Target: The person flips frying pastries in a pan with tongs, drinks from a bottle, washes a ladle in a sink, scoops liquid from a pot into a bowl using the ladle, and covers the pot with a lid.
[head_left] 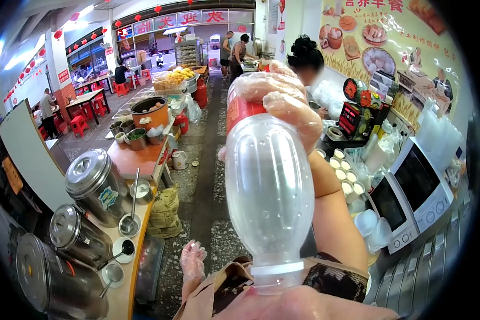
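A clear plastic bottle (269,181) with a red label (245,109) is tipped up close in front of the camera. Its neck and white ring point down toward my face, and droplets cling to the inside wall. My right hand (288,98), in a thin clear plastic glove, wraps round the labelled part near the base. Low beside my body is my left hand (193,260), also gloved, with loosely bent fingers somewhat apart and nothing visible in it.
Steel lidded pots (96,184) and ladles in bowls (125,248) line the counter at left. Filled white cups (346,173) and microwaves (405,197) stand at right. Another person (305,61) is just beyond the bottle; others are farther back.
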A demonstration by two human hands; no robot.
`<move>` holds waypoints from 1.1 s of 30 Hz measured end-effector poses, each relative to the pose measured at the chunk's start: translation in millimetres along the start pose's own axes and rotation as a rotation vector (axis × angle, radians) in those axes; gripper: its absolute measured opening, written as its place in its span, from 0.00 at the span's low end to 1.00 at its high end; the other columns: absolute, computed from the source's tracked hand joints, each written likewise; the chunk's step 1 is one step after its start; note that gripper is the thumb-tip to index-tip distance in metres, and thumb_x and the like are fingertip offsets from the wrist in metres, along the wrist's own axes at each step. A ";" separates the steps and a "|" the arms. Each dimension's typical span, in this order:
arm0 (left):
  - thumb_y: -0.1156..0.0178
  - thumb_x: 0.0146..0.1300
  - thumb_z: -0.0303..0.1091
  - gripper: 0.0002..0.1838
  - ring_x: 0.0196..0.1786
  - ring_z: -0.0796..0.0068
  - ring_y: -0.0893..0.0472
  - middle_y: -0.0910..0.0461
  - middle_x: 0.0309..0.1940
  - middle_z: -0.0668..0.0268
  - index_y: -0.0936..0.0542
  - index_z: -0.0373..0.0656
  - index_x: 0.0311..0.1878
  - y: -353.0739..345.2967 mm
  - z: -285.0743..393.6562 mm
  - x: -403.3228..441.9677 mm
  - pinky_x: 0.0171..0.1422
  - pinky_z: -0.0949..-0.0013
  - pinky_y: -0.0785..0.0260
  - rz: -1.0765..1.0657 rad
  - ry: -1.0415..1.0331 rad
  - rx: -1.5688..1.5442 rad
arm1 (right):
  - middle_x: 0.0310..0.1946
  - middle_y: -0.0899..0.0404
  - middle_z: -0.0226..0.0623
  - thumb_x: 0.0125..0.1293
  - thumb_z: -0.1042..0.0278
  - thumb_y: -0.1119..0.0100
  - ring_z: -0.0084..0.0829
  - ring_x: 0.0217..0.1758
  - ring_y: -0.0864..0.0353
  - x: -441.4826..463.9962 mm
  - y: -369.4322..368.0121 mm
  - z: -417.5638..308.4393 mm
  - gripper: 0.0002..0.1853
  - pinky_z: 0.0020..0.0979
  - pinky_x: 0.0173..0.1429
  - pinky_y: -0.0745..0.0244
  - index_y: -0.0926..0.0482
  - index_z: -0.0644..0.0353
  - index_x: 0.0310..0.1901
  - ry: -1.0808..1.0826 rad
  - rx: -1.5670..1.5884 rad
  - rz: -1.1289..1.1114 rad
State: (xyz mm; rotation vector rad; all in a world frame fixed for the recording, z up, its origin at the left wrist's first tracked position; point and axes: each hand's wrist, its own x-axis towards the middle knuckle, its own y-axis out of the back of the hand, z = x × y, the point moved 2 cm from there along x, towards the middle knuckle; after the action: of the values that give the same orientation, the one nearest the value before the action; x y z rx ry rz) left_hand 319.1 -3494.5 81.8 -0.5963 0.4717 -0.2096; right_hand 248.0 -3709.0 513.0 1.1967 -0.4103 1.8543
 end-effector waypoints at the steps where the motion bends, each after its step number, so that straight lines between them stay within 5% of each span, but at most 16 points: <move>1: 0.43 0.64 0.27 0.16 0.35 0.76 0.25 0.26 0.40 0.64 0.31 0.38 0.55 2.6 -2.7 1.8 0.42 0.70 0.27 -0.002 0.001 0.002 | 0.48 0.22 0.44 0.45 0.61 0.25 0.41 0.52 0.24 -0.3 0.2 -0.7 0.29 0.50 0.64 0.39 0.29 0.56 0.48 -0.006 0.008 0.009; 5: 0.41 0.63 0.25 0.18 0.36 0.75 0.24 0.25 0.40 0.65 0.31 0.36 0.55 7.5 -5.1 7.1 0.42 0.70 0.27 -0.107 -0.077 -0.022 | 0.47 0.22 0.45 0.45 0.62 0.26 0.42 0.51 0.23 -5.2 -2.0 4.8 0.29 0.50 0.63 0.38 0.30 0.58 0.48 -0.017 -0.014 0.014; 8: 0.41 0.63 0.26 0.19 0.36 0.75 0.23 0.25 0.40 0.64 0.31 0.34 0.56 -2.9 11.7 2.3 0.42 0.70 0.26 -0.144 -0.103 0.007 | 0.46 0.21 0.45 0.45 0.63 0.26 0.42 0.51 0.23 -20.8 -6.2 18.7 0.29 0.50 0.63 0.38 0.31 0.59 0.48 0.227 -0.085 0.084; 15: 0.40 0.64 0.35 0.19 0.39 0.78 0.23 0.23 0.40 0.65 0.27 0.34 0.53 -75.0 105.3 -31.8 0.45 0.73 0.27 -0.263 -0.350 0.239 | 0.47 0.21 0.46 0.49 0.67 0.29 0.41 0.51 0.23 -57.0 -9.8 -16.4 0.25 0.50 0.63 0.38 0.31 0.58 0.47 -0.044 -0.071 0.018; 20: 0.36 0.59 0.48 0.27 0.40 0.77 0.23 0.23 0.40 0.65 0.25 0.35 0.51 -121.1 159.9 -45.3 0.46 0.74 0.29 -0.454 -0.628 0.413 | 0.46 0.22 0.50 0.48 0.69 0.28 0.44 0.49 0.21 -100.7 -14.7 -55.5 0.30 0.50 0.61 0.36 0.34 0.62 0.52 -0.458 0.126 -0.017; 23: 0.33 0.54 0.54 0.33 0.39 0.76 0.22 0.25 0.40 0.64 0.25 0.33 0.51 -162.1 180.8 -63.5 0.45 0.74 0.29 -0.577 -0.766 0.361 | 0.47 0.24 0.51 0.38 0.64 0.22 0.46 0.50 0.22 -140.5 -20.7 -83.3 0.41 0.39 0.53 0.26 0.34 0.63 0.55 -0.817 0.275 -0.073; 27: 0.34 0.55 0.37 0.22 0.40 0.73 0.23 0.24 0.42 0.60 0.22 0.31 0.48 -199.0 180.2 -49.5 0.45 0.72 0.30 -0.783 -0.889 0.650 | 0.47 0.24 0.47 0.37 0.61 0.23 0.47 0.48 0.22 -190.8 -13.2 -123.4 0.41 0.39 0.51 0.26 0.34 0.62 0.55 -1.224 0.111 -0.424; 33: 0.34 0.55 0.38 0.17 0.39 0.77 0.22 0.21 0.37 0.64 0.19 0.38 0.45 -217.9 119.5 8.8 0.45 0.74 0.30 -0.995 -0.571 1.218 | 0.36 0.25 0.43 0.38 0.62 0.28 0.47 0.39 0.23 -224.5 22.0 -165.2 0.33 0.40 0.41 0.29 0.32 0.61 0.47 -1.495 -0.312 -0.796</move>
State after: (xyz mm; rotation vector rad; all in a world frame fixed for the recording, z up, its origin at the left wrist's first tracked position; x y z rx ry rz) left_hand 372.6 -3615.5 292.4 0.3817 -0.5674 -1.1341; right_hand 172.2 -3721.6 244.2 1.9374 -0.7895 -0.0137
